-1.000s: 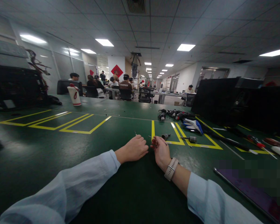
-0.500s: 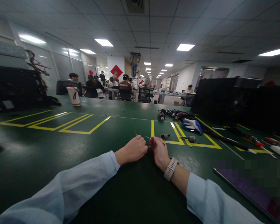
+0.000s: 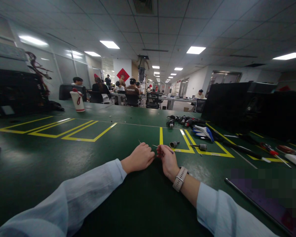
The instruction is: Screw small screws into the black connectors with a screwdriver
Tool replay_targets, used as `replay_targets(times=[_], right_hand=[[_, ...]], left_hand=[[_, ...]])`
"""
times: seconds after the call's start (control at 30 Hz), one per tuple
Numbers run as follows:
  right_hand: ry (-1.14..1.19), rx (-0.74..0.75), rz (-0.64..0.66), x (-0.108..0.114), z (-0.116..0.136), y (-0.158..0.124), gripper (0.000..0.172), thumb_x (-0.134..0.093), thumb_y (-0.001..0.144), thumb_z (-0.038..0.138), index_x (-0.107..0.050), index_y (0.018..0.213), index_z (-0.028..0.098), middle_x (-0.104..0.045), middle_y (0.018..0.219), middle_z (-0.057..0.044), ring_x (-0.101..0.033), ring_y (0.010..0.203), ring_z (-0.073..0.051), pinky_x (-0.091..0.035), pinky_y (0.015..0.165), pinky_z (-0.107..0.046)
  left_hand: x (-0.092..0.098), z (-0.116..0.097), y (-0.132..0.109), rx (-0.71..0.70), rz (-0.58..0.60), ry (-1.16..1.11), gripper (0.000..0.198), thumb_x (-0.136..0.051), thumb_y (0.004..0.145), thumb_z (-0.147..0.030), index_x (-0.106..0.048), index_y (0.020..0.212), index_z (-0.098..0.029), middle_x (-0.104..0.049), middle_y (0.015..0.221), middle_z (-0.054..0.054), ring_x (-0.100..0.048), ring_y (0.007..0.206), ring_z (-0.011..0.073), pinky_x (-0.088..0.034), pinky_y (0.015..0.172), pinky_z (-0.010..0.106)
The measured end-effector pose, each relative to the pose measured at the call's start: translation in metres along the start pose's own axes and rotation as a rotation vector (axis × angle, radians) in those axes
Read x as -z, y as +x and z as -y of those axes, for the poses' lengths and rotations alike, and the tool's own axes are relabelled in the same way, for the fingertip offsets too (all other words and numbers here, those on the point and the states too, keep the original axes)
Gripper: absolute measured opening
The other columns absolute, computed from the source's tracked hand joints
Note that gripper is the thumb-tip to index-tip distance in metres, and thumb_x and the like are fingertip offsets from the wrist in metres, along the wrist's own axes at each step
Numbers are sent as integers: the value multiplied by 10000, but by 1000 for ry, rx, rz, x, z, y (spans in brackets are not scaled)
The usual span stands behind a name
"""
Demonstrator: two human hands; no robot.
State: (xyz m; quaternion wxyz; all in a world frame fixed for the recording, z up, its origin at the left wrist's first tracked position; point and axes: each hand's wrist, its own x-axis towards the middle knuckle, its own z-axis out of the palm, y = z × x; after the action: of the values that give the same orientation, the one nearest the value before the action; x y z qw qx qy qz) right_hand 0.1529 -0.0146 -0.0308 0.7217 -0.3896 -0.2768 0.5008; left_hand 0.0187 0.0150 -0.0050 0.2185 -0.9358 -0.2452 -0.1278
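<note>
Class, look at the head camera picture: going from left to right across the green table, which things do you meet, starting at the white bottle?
White bottle → left hand → right hand → small metal socket → blue and white tool → red-handled screwdriver.

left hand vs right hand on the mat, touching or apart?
Cannot tell. In the head view the left hand and right hand rest close together on the green table, but the fingertips meet at a spot too small and dark to show contact or gap.

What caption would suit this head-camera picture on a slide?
Two hands, left and right, meet on a green table, each pinching a thin pin-like part, with tools lying beyond.
</note>
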Motion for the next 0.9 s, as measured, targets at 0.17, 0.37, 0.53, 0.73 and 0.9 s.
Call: replay_targets(times=[0.17, 0.37, 0.53, 0.73, 0.9], right_hand=[[-2, 2, 8, -1, 1, -1, 117, -663, 619, 278, -637, 646, 168, -612, 629, -1, -541, 578, -124, -408, 504, -228], [-4, 6, 16, -1, 2, -3, 125, -660, 614, 283, -630, 637, 163, -603, 619, 2, -531, 576, -121, -402, 499, -227], [-13, 3, 18, -1, 1, -3, 137, -664, 605, 295, -637, 639, 165, -604, 621, -1, -531, 579, -127, -402, 502, -232], [-15, 8, 15, -1, 0, -1, 126, -655, 606, 287, -642, 635, 166, -598, 602, 5, -531, 567, -125, -399, 511, -233], [-9, 16, 16, -2, 0, -2, 115, -655, 598, 280, -636, 623, 170, -603, 597, 9, -540, 566, -130, -401, 518, -239]], left_hand=[[-5, 4, -2, 83, 39, -97, 164, -511, 814, -275, -576, 714, -163, -598, 696, 42, -536, 670, 176, -364, 664, 312], [-2, 3, -3, 137, 26, -83, 156, -501, 814, -283, -571, 752, -159, -578, 736, 51, -520, 709, 186, -360, 679, 321], [3, 1, -1, 86, 12, 2, 129, -501, 807, -258, -565, 745, -165, -561, 765, 61, -497, 737, 202, -352, 712, 348], [3, 0, 2, -86, -31, 91, 183, -486, 846, -311, -564, 775, -161, -558, 772, 64, -488, 754, 211, -334, 750, 364], [1, -2, 3, -177, -52, 170, 219, -490, 857, -344, -581, 803, -153, -573, 783, 63, -490, 780, 214, -321, 782, 369]])
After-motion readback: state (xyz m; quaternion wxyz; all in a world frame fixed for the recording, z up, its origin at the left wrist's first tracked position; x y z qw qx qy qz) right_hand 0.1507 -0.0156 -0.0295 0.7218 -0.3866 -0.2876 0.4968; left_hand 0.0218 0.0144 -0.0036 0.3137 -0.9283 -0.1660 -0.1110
